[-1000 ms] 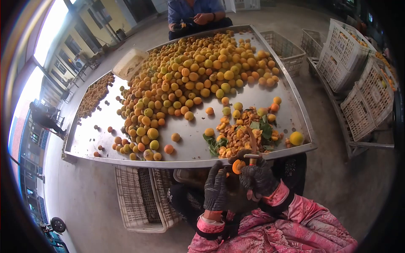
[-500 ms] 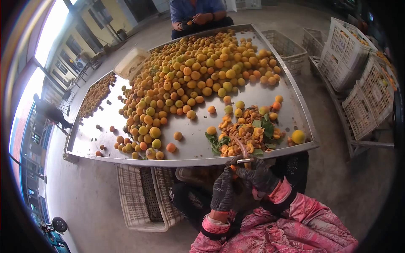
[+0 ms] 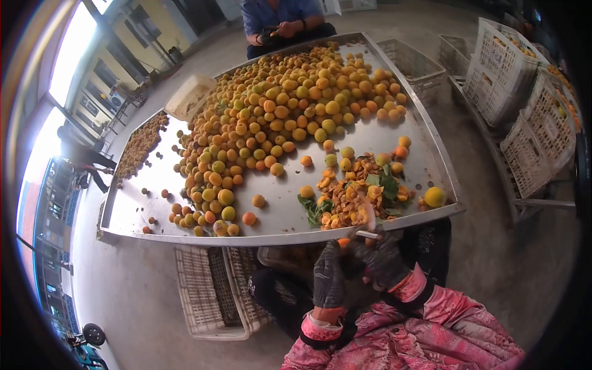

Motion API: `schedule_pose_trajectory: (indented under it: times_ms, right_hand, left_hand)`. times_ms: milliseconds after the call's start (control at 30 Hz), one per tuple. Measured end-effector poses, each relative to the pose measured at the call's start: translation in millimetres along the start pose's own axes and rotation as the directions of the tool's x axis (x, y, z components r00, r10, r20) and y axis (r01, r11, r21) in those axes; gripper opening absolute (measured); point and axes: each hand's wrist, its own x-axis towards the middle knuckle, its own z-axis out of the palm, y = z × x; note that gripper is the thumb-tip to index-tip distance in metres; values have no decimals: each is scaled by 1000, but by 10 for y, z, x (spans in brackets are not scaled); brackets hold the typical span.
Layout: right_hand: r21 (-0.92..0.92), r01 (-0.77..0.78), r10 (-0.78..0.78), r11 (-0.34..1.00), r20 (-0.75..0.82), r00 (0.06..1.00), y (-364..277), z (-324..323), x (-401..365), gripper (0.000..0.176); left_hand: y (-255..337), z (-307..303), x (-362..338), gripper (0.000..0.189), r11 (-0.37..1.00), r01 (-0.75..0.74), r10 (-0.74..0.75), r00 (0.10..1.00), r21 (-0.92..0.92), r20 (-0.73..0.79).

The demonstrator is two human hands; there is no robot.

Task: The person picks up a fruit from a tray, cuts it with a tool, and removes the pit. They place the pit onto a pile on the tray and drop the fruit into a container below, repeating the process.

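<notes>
My gloved left hand (image 3: 328,276) is closed at the table's front edge, with an orange apricot (image 3: 344,242) at its fingertips. Beside it, my gloved right hand (image 3: 385,264) grips a small knife (image 3: 370,216); its curved, blurred blade points up over the table rim. Just beyond both hands lies a heap of cut apricot pieces (image 3: 348,206) mixed with green leaves (image 3: 388,185). A big pile of whole apricots (image 3: 265,123) covers the middle and back of the metal table (image 3: 283,206). My fingers partly hide the apricot and the knife's handle.
Small brown pits (image 3: 142,145) and a pale plastic basin (image 3: 191,98) are at the table's left. A plastic crate (image 3: 209,296) stands below the front edge. Stacked crates (image 3: 502,74) rise at right. A co-worker (image 3: 283,24) sits opposite; another person (image 3: 83,154) is far left.
The knife's blade has swung to stand more upright, and the hands have moved slightly apart. More of the orange apricot shows at the left fingertips. The person at far left has shifted.
</notes>
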Motion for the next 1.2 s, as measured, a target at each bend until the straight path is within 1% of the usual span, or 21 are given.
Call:
schedule_pose_trajectory:
  times_ms: [33, 67, 100, 167, 233, 300, 333, 367, 400, 433, 500, 600, 667, 733, 767, 833, 900, 1033, 1067, 1100, 1200]
  right_hand:
    - [9, 5, -5, 1000, 7, 1000, 6, -1, 17, 20]
    - [121, -37, 39, 992, -12, 999, 14, -7, 31, 19]
    - [230, -78, 86, 970, -25, 996, 21, -19, 41, 18]
    - [336, -116, 133, 935, -29, 991, 30, -45, 55, 16]
    - [109, -35, 38, 993, -29, 999, 48, -58, 51, 18]
    - [176, -14, 19, 984, -26, 999, 86, -48, 53, 19]
    - [239, 5, 1, 971, -27, 1000, 104, -48, 52, 20]
    - [239, 4, 3, 971, -30, 1000, 114, -53, 41, 20]
    - [346, -82, 81, 935, 17, 997, 122, -64, 33, 21]
    - [445, -170, 154, 879, 72, 985, 130, -73, 23, 22]
    - [426, -159, 145, 891, 64, 987, 125, -96, -6, 20]
    - [361, -108, 97, 926, 49, 994, 32, -167, -3, 15]
    - [339, -98, 88, 936, 44, 995, -99, -195, 8, 13]
    - [799, 61, -32, 598, -52, 998, -379, -206, 11, 14]
    - [797, 65, -21, 600, -66, 998, -514, -208, 15, 14]
    - [849, 272, -216, 452, -192, 957, -735, -207, 33, 19]
    - [823, 326, -200, 465, -261, 945, -803, -197, 32, 21]
    - [788, 379, -324, 486, -240, 915, -696, -168, 54, 30]
    - [280, 566, -455, 775, -373, 809, -569, -172, 52, 37]
    - [-330, 528, -623, 782, -381, 684, -472, -178, 40, 45]
    - [-439, 555, -697, 707, -302, 650, -329, -260, 3, 51]
  left_hand:
    - [39, 33, -31, 33, 1000, -8, 8, 1000, 7, -6]
    - [89, 105, -99, 31, 931, -276, 271, 961, 241, 51]
    - [118, 143, -136, 31, 741, -510, 492, 855, 437, 165]
    - [101, 105, -113, 30, 754, -504, 484, 860, 421, 161]
    - [128, 118, -130, 29, 770, -494, 472, 867, 404, 161]
    - [216, 204, -186, 30, 966, -223, 216, 974, 128, 62]
    - [177, 187, -146, 30, 967, -222, 215, 974, 129, 63]
    - [103, 155, -80, 30, 913, -356, 343, 934, 200, 94]
    - [57, 143, -43, 30, 836, -481, 462, 877, 263, 134]
    - [79, 168, -75, 30, 838, -478, 459, 878, 262, 134]
    - [159, 219, -185, 30, 979, -175, 184, 979, -102, 86]
    - [-43, 9, 42, 40, 944, -330, 330, 943, -11, 32]
    - [-81, -27, 59, 44, 957, -288, 289, 956, -30, 51]
    - [-105, -23, 29, 48, 971, -233, 236, 969, -49, 77]
    - [-89, 16, -5, 47, 980, -116, 134, 986, -162, 104]
    - [-33, 174, -88, 46, 964, 23, 18, 988, -267, 150]
    - [77, 380, -197, 48, 904, 65, -33, 996, -423, 82]
    - [103, 478, -307, 40, 817, 215, -139, 974, -534, 179]
    - [20, 452, -303, 44, 913, 110, -49, 985, -393, 163]
    - [-32, 434, -308, 49, 971, -3, 43, 986, -240, 159]
    - [24, 508, -310, 48, 924, 107, -58, 988, -366, 143]
